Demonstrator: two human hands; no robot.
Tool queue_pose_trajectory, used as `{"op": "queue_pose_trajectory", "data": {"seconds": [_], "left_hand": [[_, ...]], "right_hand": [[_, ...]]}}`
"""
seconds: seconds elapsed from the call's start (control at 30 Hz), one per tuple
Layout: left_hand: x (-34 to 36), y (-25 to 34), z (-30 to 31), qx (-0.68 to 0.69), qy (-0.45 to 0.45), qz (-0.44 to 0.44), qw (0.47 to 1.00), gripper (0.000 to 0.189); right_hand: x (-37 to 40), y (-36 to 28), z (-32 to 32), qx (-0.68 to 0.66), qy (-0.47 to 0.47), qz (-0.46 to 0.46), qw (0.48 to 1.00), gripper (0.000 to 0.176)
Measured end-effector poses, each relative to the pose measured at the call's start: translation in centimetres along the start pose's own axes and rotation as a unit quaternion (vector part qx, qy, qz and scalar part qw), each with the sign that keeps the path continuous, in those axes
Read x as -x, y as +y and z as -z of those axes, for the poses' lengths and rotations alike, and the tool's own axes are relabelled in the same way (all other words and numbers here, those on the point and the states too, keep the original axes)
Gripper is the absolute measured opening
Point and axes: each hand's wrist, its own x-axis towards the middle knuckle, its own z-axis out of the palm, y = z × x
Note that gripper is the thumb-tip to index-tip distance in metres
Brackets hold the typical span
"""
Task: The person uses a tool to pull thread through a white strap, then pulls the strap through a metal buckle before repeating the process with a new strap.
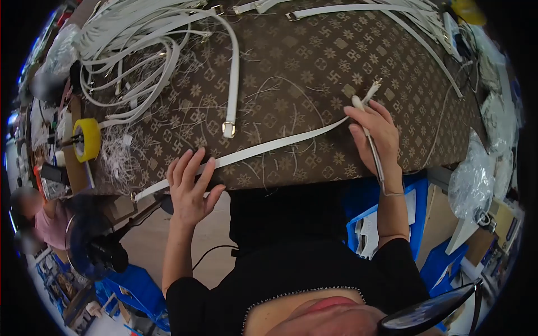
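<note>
A long white belt point(280, 142) lies across the patterned brown cloth, curving up to a metal-tipped end at the right. My left hand point(193, 187) rests on its left part with the fingers spread. My right hand point(374, 134) is closed round a pen-like tool point(374, 154) with a pale tip and a thin metal shaft, close to the belt's right end; the fingers partly hide the belt there. Above my left hand, another white belt point(233, 78) hangs down the cloth, its gold buckle point(228, 128) towards me.
A heap of white belts point(134, 33) fills the back left, with thread scraps point(117, 157) and a yellow tape roll point(87, 140) nearby. More belts point(414, 33) lie at the back right. A plastic bag point(472, 173) hangs beyond the right edge. A person point(50, 224) is at far left.
</note>
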Motion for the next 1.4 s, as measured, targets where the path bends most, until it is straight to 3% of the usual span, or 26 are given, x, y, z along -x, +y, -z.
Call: {"op": "queue_pose_trajectory", "data": {"seconds": [0.1,0.23,0.27,0.5,0.57,0.7,0.8,0.83,0.9,1.03,1.1,1.13,1.2,1.27,1.33,1.37,1.4], "left_hand": [[0.9,-0.8,0.3,0.017,0.044,0.012,0.999,0.049],[2.9,-2.9,2.3,-0.027,0.082,0.095,0.992,0.049],[3.3,-3.3,2.7,-0.036,0.081,0.105,0.99,0.049],[4.5,-3.7,3.7,-0.033,0.038,0.125,0.991,0.048],[4.2,-3.0,3.5,-0.007,0.078,0.09,0.993,0.05],[7.5,-0.1,0.3,0.116,-0.007,0.093,0.989,0.048],[8.2,2.6,-5.3,0.145,-0.108,0.221,0.958,0.046],[8.2,2.7,-6.8,0.148,-0.109,0.219,0.958,0.046],[8.2,2.7,-9.0,0.267,-0.115,0.296,0.91,0.046],[8.2,0.8,-10.2,0.235,-0.104,0.203,0.945,0.039],[7.6,0.3,-7.7,0.38,-0.198,0.253,0.867,0.024],[6.8,0.3,-6.1,0.378,-0.198,0.252,0.869,0.024],[5.1,0.9,-1.8,0.525,-0.276,0.309,0.743,0.017],[2.7,1.4,1.1,0.532,-0.273,0.264,0.756,0.018],[-0.8,2.7,3.7,0.431,-0.201,0.243,0.845,0.021],[-2.0,2.9,4.0,0.433,-0.2,0.231,0.848,0.021],[-3.3,3.1,4.1,0.38,-0.174,0.194,0.887,0.021]], "right_hand": [[1.3,0.2,0.0,-0.011,0.012,-0.008,1.0,0.027],[4.2,0.9,0.1,-0.058,0.023,-0.107,0.992,0.019],[4.5,1.0,0.2,-0.04,0.017,-0.092,0.995,0.017],[5.3,1.9,0.1,-0.043,0.029,-0.116,0.992,0.023],[5.2,1.9,0.0,-0.037,0.024,-0.119,0.992,0.023],[5.0,1.7,0.1,-0.012,0.022,-0.129,0.991,0.024],[4.9,1.8,-0.1,-0.014,0.028,-0.125,0.992,0.024],[4.8,1.7,-0.1,-0.01,0.028,-0.127,0.991,0.024],[4.5,1.5,-0.1,0.012,0.028,-0.113,0.993,0.024],[4.4,1.7,-0.3,-0.006,0.038,-0.117,0.992,0.023],[4.5,1.8,-0.2,-0.006,0.033,-0.111,0.993,0.024],[4.4,2.0,-0.1,-0.007,0.036,-0.111,0.993,0.024],[4.5,2.7,0.4,0.041,0.058,-0.134,0.988,0.024],[4.3,3.7,1.5,0.079,0.067,-0.163,0.981,0.024],[4.0,4.9,3.0,0.119,0.08,-0.225,0.964,0.026],[4.0,5.3,3.5,0.116,0.083,-0.236,0.961,0.027],[3.9,5.1,3.9,0.126,0.093,-0.236,0.959,0.027]]}}
